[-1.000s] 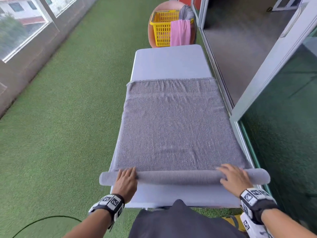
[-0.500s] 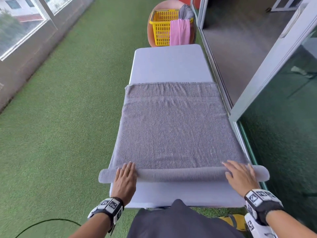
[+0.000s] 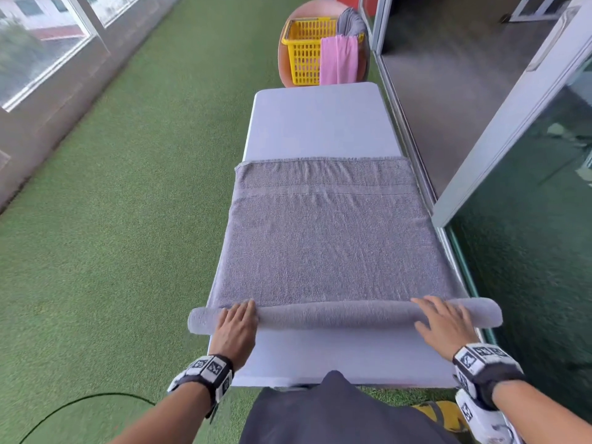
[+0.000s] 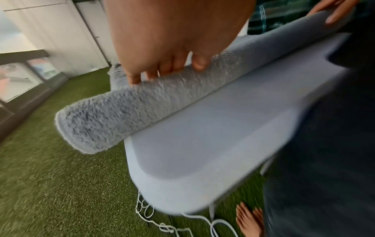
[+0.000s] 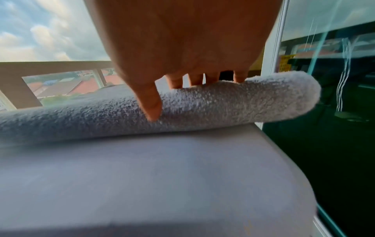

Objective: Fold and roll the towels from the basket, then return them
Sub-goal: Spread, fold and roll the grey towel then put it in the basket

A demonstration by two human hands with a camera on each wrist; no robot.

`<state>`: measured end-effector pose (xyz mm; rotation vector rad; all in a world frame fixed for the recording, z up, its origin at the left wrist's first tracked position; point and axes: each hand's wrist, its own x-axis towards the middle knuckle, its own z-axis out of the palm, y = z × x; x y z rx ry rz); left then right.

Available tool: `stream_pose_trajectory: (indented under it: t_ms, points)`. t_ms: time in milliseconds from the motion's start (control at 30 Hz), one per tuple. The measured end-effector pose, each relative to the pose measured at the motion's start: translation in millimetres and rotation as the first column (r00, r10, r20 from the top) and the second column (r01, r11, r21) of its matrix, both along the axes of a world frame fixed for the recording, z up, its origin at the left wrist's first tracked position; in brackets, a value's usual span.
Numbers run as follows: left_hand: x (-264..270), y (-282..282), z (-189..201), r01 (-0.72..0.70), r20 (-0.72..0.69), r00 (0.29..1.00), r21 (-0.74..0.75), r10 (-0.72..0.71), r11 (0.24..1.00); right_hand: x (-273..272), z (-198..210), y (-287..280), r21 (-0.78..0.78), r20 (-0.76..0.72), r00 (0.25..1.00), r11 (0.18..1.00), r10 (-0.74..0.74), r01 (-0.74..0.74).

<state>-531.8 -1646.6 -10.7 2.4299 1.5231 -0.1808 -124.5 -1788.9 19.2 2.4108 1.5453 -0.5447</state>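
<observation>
A grey towel (image 3: pixel 323 238) lies flat along the white table (image 3: pixel 320 123), its near end wound into a thin roll (image 3: pixel 339 315) that sticks out past both table sides. My left hand (image 3: pixel 237 318) presses flat on the roll near its left end (image 4: pixel 97 121), fingers straight over the top. My right hand (image 3: pixel 442 315) rests flat on the roll near its right end (image 5: pixel 284 99), fingers spread, thumb down on the near side. A yellow basket (image 3: pixel 307 52) stands on a round stool beyond the table's far end, with a pink towel (image 3: pixel 338 60) and a grey towel (image 3: pixel 350 22) draped over its rim.
Green artificial turf (image 3: pixel 112 219) covers the floor to the left. A glass sliding door and its frame (image 3: pixel 499 161) run close along the table's right side. A white cord (image 4: pixel 182 224) lies on the turf under the table by my bare foot (image 4: pixel 249 219).
Both hands have pushed the roll away from me along the table, and it has grown slightly thicker. The flat stretch of towel is shorter.
</observation>
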Motion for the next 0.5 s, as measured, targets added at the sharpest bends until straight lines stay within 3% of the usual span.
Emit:
stream_pose_trajectory:
  t_ms: [133,300,400,500]
  points:
    - [-18,-21,-12,0.081,-0.06,0.995,-0.076,-0.085,0.994,-18,-8,-28,-0.107,0.025,0.998,0.993,0.06,-0.057]
    - [-14,-13,3,0.093,0.012,0.996,0.004,-0.093,0.996,-9,-6,-16,-0.118,-0.032,0.999,0.992,0.036,-0.039]
    - [-6,6,6,0.07,0.044,0.996,0.111,-0.076,0.991,-3,-3,1,-0.013,-0.07,0.997,1.0,0.016,-0.017]
    - [-9,3,-3,0.083,-0.008,0.997,0.042,-0.082,0.996,-9,-12,-9,0.074,-0.095,0.995,0.997,0.027,-0.02]
